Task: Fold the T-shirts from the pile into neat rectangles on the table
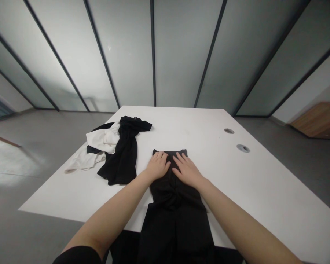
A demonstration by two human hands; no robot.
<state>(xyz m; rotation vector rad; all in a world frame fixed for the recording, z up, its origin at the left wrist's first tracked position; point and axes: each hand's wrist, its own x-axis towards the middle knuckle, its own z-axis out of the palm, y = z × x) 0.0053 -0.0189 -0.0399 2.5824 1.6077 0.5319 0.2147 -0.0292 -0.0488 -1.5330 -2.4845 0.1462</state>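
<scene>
Black cloth at the centre: black garment stretched from mid-tabletop to the near edge, far end squared off, near end hanging over that edge. Pinned by left hand and right hand, side by side on the far end, palms down, fingers straight and spread, gripping nothing. Bunched into creases just behind the wrists.

Likely trouble: overhanging part dragging the whole length off the near edge once released; creases pressed in rather than smoothed out; smooth white tabletop letting the layers slide askew under a push.

Toward the left edge, well apart: black piece draped over white piece, white end close to the edge and liable to slip off if nudged.

Nothing container-like visible except two round cable ports toward the right edge; contents impossible to tell.
</scene>
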